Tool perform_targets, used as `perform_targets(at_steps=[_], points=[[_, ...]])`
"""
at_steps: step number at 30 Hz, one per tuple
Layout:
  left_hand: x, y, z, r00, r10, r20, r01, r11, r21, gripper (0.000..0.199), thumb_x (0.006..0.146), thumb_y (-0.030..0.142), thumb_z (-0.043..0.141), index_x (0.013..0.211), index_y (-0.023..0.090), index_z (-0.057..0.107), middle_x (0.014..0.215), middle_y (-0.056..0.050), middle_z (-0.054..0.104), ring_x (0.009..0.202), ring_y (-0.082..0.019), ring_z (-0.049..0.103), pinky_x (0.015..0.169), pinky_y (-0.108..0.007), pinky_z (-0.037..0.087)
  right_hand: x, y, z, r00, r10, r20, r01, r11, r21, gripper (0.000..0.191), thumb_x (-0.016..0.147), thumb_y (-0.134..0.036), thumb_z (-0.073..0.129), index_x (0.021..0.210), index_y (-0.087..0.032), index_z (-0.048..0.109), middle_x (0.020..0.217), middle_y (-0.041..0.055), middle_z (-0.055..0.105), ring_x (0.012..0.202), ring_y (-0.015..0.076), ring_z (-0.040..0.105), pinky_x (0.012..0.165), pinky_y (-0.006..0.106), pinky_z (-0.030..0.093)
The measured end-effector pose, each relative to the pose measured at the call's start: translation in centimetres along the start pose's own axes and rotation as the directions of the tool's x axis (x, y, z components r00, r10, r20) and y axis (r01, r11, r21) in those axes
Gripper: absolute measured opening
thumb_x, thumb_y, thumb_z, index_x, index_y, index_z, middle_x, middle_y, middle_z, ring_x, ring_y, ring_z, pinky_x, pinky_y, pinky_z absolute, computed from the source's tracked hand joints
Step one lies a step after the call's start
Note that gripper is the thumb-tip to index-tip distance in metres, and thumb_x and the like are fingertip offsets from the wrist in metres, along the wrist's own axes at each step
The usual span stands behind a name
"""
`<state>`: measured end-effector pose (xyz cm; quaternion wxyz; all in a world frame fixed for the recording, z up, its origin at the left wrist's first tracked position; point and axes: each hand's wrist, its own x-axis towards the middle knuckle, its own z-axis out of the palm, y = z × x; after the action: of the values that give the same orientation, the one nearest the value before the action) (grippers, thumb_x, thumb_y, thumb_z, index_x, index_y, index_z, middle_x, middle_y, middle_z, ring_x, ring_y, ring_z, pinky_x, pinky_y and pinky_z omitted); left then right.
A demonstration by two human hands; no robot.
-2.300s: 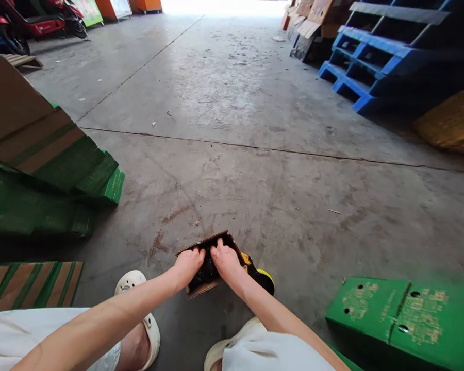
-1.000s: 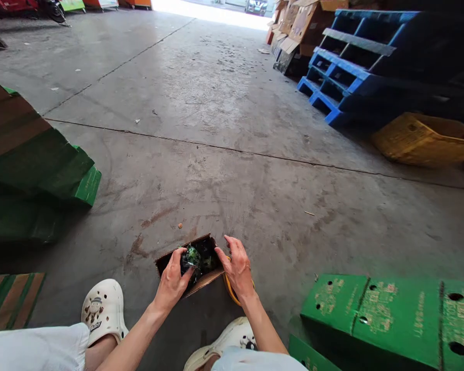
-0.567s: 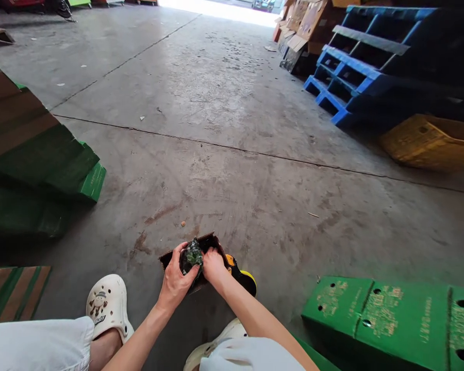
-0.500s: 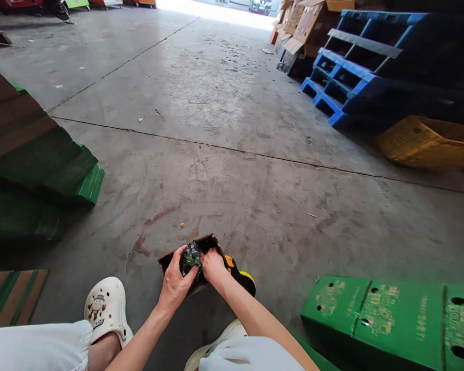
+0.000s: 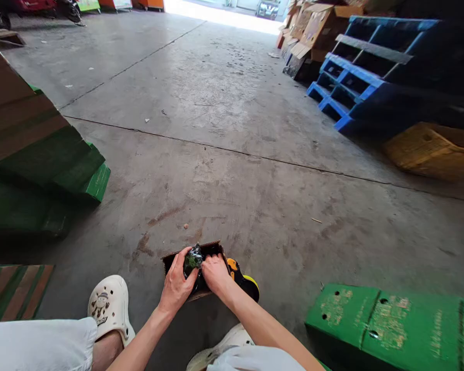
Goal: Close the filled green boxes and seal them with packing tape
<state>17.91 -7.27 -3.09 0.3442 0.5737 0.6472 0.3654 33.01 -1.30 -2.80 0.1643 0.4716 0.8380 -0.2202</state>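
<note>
One bundle raised between two hands.

From where I stand, the right hand's fingertips are lost inside the small carton, their contact undeterminable. The left hand covers part of a wrapped green bundle, contents too small to identify; the right arm partly masks a black-and-yellow object, kind unclear. Green boxes run off at right, print illegible; yellow crate blurred, red vehicle cut off above.
</note>
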Motion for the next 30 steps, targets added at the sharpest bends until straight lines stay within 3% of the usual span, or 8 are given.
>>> perform_targets(at_steps=[7, 11, 15, 18, 21, 24, 27, 30], points=[[0.7, 1.4, -0.5, 0.976, -0.215, 0.024, 0.213, 0.934, -0.286, 0.056, 0.084, 0.034, 0.072, 0.138, 0.024, 0.06, 0.134, -0.009, 0.071, 0.124, -0.027, 0.066, 0.112, -0.041, 0.047, -0.6, 1.5, -0.2, 0.997, 0.024, 0.072, -0.029, 0.998, 0.062, 0.021, 0.091, -0.009, 0.063, 0.105, -0.012, 0.078, 0.107, 0.0197, 0.076, 0.103, 0.0288, 0.071, 0.089, 0.033, 0.053], [1.5, 2.4, -1.9, 0.906, -0.395, 0.154, 0.406, 0.703, -0.584, 0.066, 0.076, 0.041, 0.082, 0.135, 0.021, 0.061, 0.116, -0.007, 0.076, 0.103, -0.023, 0.071, 0.091, -0.032, 0.054, -1.8, 1.9, -0.7, 0.999, 0.009, 0.039, -0.013, 0.993, 0.116, 0.022, 0.094, -0.025, 0.07, 0.112, -0.014, 0.076, 0.119, 0.017, 0.073, 0.111, 0.0286, 0.069, 0.094, 0.033, 0.052], [2.7, 3.7, -4.2, 0.832, -0.495, 0.249, 0.495, 0.461, -0.736, 0.063, 0.071, 0.044, 0.087, 0.125, 0.022, 0.065, 0.111, -0.004, 0.075, 0.089, -0.019, 0.071, 0.074, -0.027, 0.054, -1.8, 0.6, -0.8, 0.997, -0.03, 0.075, 0.007, 0.958, 0.286, 0.06, 0.083, -0.053, 0.084, 0.13, -0.018, 0.07, 0.127, 0.0167, 0.069, 0.109, 0.0308, 0.071, 0.092, 0.035, 0.055], [3.6, 4.5, -5.2, 0.84, -0.48, 0.253, 0.484, 0.451, -0.75, 0.061, 0.067, 0.043, 0.09, 0.119, 0.022, 0.067, 0.102, -0.001, 0.075, 0.083, -0.017, 0.07, 0.072, -0.025, 0.052, -1.2, -0.5, -0.6, 0.99, 0.051, 0.134, -0.091, 0.945, 0.315, 0.082, 0.072, -0.059, 0.091, 0.137, -0.017, 0.065, 0.13, 0.0218, 0.069, 0.109, 0.0379, 0.072, 0.089, 0.041, 0.057], [3.8, 4.6, -5.2, 0.848, -0.474, 0.235, 0.466, 0.459, -0.756, 0.058, 0.067, 0.044, 0.091, 0.114, 0.02, 0.067, 0.098, -0.001, 0.076, 0.081, -0.016, 0.07, 0.072, -0.024, 0.052, -0.7, -0.9, -0.5, 0.987, 0.098, 0.125, -0.134, 0.935, 0.327, 0.062, 0.078, -0.044, 0.087, 0.131, -0.016, 0.07, 0.126, 0.0213, 0.073, 0.112, 0.0384, 0.072, 0.091, 0.04, 0.055], [3.6, 4.3, -4.7, 0.855, -0.475, 0.21, 0.443, 0.455, -0.773, 0.059, 0.067, 0.045, 0.091, 0.114, 0.019, 0.067, 0.098, -0.001, 0.076, 0.082, -0.017, 0.07, 0.072, -0.025, 0.052, -0.5, -0.2, -0.6, 0.989, 0.092, 0.118, -0.132, 0.911, 0.391, 0.039, 0.087, -0.041, 0.077, 0.119, -0.019, 0.075, 0.113, 0.0129, 0.079, 0.106, 0.0309, 0.074, 0.085, 0.032, 0.053], [3.5, 4.2, -4.4, 0.864, -0.462, 0.2, 0.426, 0.46, -0.779, 0.06, 0.068, 0.045, 0.091, 0.116, 0.019, 0.067, 0.099, -0.002, 0.075, 0.083, -0.018, 0.07, 0.073, -0.025, 0.052, -0.5, 0.8, -0.8, 0.991, 0.029, 0.129, -0.092, 0.852, 0.515, 0.035, 0.089, -0.04, 0.072, 0.117, -0.02, 0.077, 0.108, 0.0074, 0.081, 0.103, 0.0266, 0.075, 0.083, 0.028, 0.052], [3.5, 4.2, -4.3, 0.868, -0.455, 0.199, 0.42, 0.456, -0.785, 0.057, 0.069, 0.045, 0.091, 0.114, 0.019, 0.067, 0.101, -0.003, 0.076, 0.086, -0.018, 0.071, 0.073, -0.025, 0.051, -0.6, 1.2, -0.9, 0.988, -0.055, 0.146, -0.038, 0.826, 0.562, 0.034, 0.086, -0.027, 0.071, 0.119, -0.021, 0.078, 0.119, 0.0066, 0.08, 0.114, 0.0266, 0.073, 0.092, 0.028, 0.051]])
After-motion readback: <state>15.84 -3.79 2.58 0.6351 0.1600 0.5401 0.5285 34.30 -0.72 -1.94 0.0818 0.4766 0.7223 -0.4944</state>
